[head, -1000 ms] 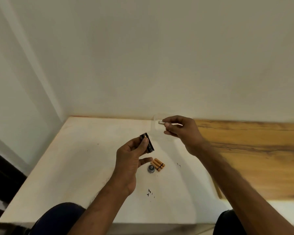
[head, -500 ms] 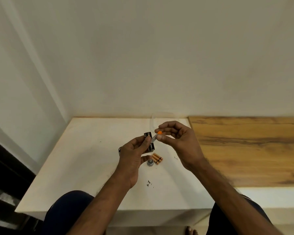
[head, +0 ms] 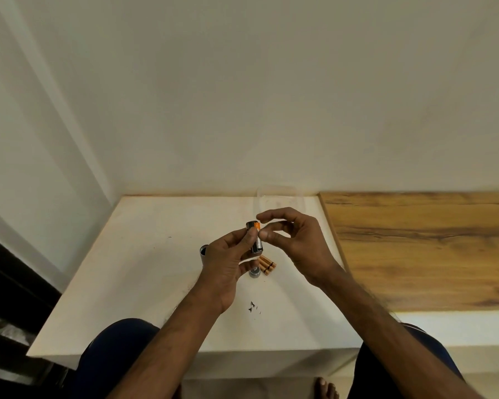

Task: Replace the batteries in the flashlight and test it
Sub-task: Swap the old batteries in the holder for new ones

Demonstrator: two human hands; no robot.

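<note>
A dark flashlight body (head: pixel 204 251) shows behind the left hand (head: pixel 228 263), mostly hidden, near the middle of the counter (head: pixel 144 269). That hand pinches a black battery holder (head: pixel 255 250) upright, its long axis toward the back edge. A battery (head: pixel 259 241) lies along it, orange end up. The right hand (head: pixel 297 243), fingers curled, sets its thumb on the battery; whether the forefinger touches it I cannot tell

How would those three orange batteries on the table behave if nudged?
The orange batteries are cylinders lying on their sides on the flat table, so a sideways nudge would probably roll them. They look rigid; smooth casings may slip when pinched.
</note>
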